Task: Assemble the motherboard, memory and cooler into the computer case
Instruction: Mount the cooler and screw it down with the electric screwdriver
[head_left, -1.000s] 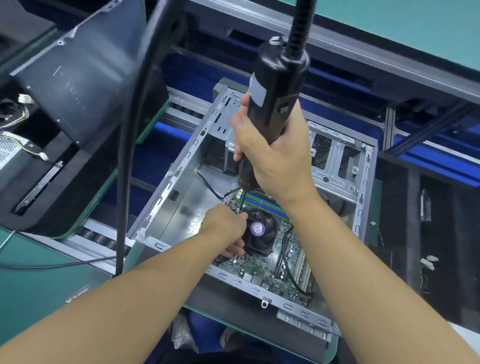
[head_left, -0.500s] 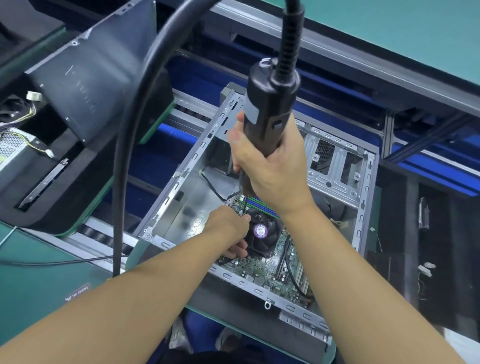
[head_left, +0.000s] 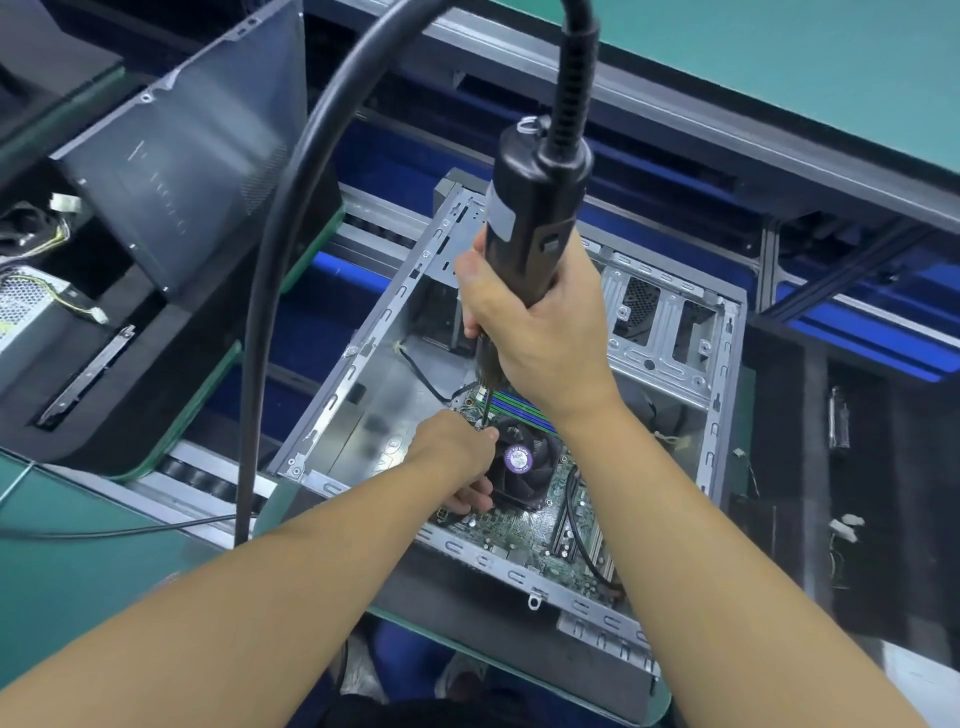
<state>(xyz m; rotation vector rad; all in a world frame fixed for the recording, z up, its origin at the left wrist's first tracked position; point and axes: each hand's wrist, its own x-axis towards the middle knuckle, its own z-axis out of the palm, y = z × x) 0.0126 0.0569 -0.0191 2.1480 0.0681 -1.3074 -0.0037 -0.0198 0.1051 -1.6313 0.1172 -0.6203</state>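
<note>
An open grey computer case (head_left: 724, 395) lies on its side with the green motherboard (head_left: 524, 525) inside. A black cooler fan (head_left: 522, 470) with a purple round label sits on the board, and green and purple memory slots (head_left: 519, 402) lie just behind it. My right hand (head_left: 540, 332) grips a black electric screwdriver (head_left: 530, 218) held upright, its bit pointing down at the fan's near-left corner. My left hand (head_left: 457, 457) sits at the fan's left edge, fingers curled against the cooler beside the bit.
A thick black cable (head_left: 291, 218) loops from the screwdriver's top down to the left. A dark side panel (head_left: 182, 156) leans at upper left. A power supply (head_left: 26, 306) with wires lies far left. Green mat (head_left: 78, 582) covers the near-left bench; conveyor rails run behind.
The screwdriver and my right hand have stayed over the cooler's corner with only a slight shift as the view moved. My left hand remains at the fan's left edge.
</note>
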